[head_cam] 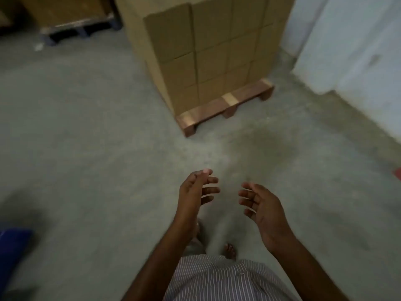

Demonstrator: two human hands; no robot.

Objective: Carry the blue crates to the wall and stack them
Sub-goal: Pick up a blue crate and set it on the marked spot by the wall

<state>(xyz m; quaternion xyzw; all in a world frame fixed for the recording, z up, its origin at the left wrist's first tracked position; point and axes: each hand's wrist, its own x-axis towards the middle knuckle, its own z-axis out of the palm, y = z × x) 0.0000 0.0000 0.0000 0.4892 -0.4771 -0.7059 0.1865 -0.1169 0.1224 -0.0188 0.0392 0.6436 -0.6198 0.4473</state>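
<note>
Grey concrete floor (91,131) fills most of the view, blurred in places. Both hands hang empty above it: the left hand (196,197) and the right hand (263,210) face each other, palms inward, fingers (211,190) spread apart and gripping nothing. A blue crate (13,255) shows only as a blurred corner at the lower left edge, well apart from the hands. Ahead, stacked cardboard boxes (208,53) sit on a wooden pallet (225,105), near the pale wall (351,46) at right.
</note>
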